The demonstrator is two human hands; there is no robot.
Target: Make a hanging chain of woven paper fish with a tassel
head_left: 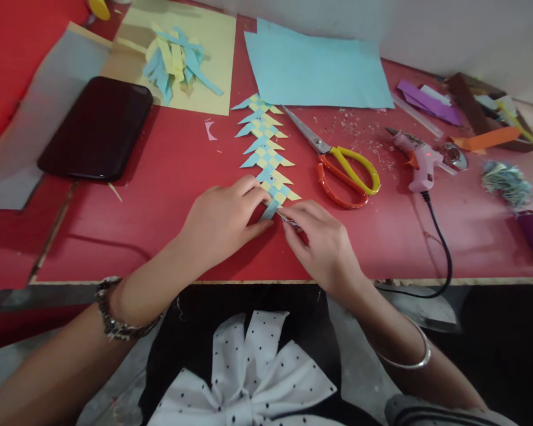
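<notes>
A woven paper braid of pale yellow and light blue strips, with pointed tips along both sides, lies on the red table. My left hand is closed at the braid's near end, fingertips pressing on the paper. At that same end my right hand pinches a thin, twisted, silvery item between thumb and fingers; its exact kind is mostly hidden. Beyond my right hand rest scissors with one red and one yellow handle, blades apart from the braid.
A dark phone lies at left. Loose paper strips sit on a yellow sheet; a blue sheet is at the back. A pink glue gun with its cord, yarn and paper scraps occupy the right.
</notes>
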